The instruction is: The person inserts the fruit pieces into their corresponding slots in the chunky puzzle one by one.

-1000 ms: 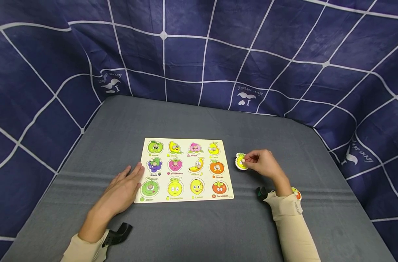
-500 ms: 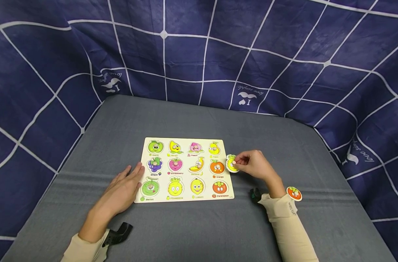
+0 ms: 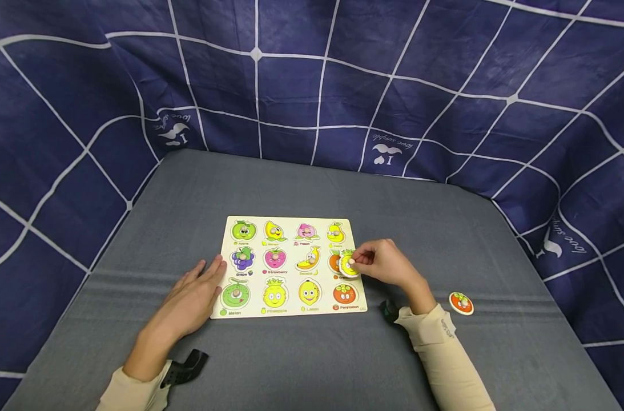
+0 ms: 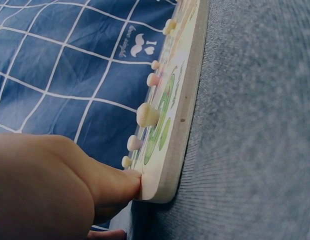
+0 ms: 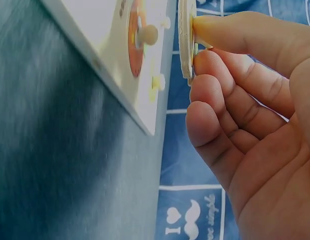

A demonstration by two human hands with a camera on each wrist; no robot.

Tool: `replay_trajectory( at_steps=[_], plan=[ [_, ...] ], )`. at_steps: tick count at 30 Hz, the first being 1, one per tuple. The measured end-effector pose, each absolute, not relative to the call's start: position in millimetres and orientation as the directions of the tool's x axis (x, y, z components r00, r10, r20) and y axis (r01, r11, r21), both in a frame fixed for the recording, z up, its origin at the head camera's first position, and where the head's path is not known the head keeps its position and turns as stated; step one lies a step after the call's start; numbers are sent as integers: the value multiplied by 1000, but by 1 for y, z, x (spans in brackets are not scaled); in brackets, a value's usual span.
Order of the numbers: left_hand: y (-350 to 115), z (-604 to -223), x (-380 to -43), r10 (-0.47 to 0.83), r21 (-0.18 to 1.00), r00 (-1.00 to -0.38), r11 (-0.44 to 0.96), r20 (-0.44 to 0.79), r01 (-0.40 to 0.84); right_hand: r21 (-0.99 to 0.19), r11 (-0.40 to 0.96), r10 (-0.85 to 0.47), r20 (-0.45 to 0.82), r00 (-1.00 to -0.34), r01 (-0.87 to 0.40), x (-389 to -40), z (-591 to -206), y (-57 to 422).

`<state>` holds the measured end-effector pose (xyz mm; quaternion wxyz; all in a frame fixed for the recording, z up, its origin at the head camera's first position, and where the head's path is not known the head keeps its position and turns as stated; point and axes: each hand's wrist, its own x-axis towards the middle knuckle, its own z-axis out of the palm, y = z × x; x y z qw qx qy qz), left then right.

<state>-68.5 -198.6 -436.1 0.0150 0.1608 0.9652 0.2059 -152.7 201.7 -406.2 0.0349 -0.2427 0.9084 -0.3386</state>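
Note:
My right hand (image 3: pixel 389 264) pinches a yellow pineapple puzzle piece (image 3: pixel 349 264) by its knob. The piece hangs over the right side of the fruit peg board (image 3: pixel 291 276) and partly hides the orange there. In the right wrist view, the piece (image 5: pixel 186 42) appears edge-on, apart from the board (image 5: pixel 90 35), while the remaining fingers curl loosely. Along the board's left edge rests my left hand (image 3: pixel 190 299), fingers extended. From the left wrist view, its thumb (image 4: pixel 120 182) touches the board's corner near the melon piece's knob (image 4: pixel 147 115).
A loose round red-orange piece with green leaves (image 3: pixel 461 303) lies right of my right forearm on the grey cloth (image 3: pixel 301 359). Several knobbed fruit pieces sit in the board. A blue gridded curtain (image 3: pixel 291 91) surrounds the table's back and sides.
My right hand has carried the pineapple piece left, from beside the board to above the orange. The loose red-orange piece is now fully uncovered by the sleeve. My left hand stays put.

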Motion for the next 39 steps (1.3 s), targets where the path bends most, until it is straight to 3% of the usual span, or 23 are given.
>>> replay_trajectory(
  at_steps=[32,39],
  plan=[
    [-199,-437,-68,320,387,-946,866,55,316,-579,527,-696,126,-707,-622,-144,-420,129],
    [-199,-438,-69,319,385,-946,868,53,314,-588,522,-708,105,-698,-618,-142,-418,115]
  ],
)
